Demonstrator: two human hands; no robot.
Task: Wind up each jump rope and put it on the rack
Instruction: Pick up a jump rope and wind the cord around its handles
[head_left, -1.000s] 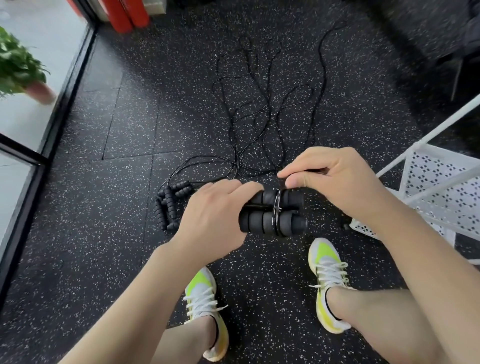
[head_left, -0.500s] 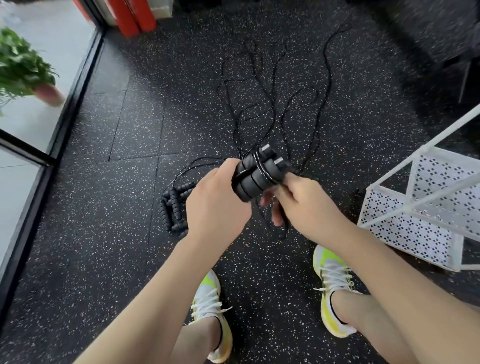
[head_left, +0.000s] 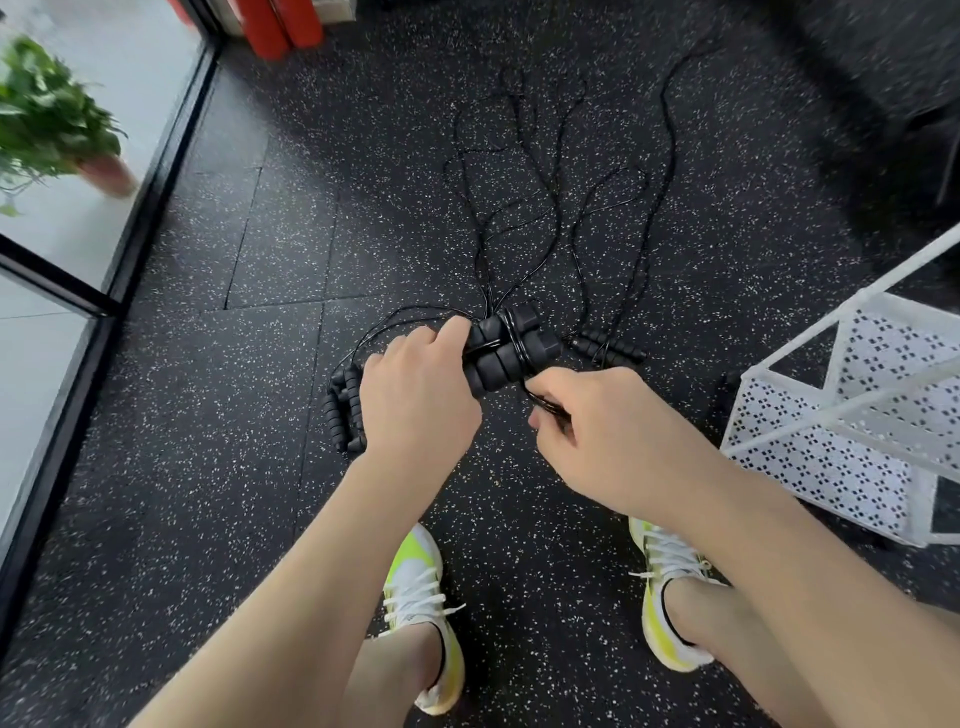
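1. The left hand (head_left: 415, 400) clenches the pair of black foam handles (head_left: 506, 348) side by side, held above the speckled rubber floor (head_left: 260, 467); this grip appears meant to keep them as a fixed core for winding.
2. The right hand (head_left: 597, 431) pinches the black cord (head_left: 545, 402) just below the handles, judged to be drawing it taut for another turn; a few turns already cross the handles' middle.
3. Loose cord (head_left: 561, 171) trails away over the floor, so winding is judged unfinished.
4. Other jump-rope handles lie on the floor: one set (head_left: 343, 410) left of the left hand, another (head_left: 608, 345) right of the held pair.
5. The white perforated rack (head_left: 841, 415) stands near, at right; no wound rope is visible on it.
6. No brand, label or legible writing is visible.
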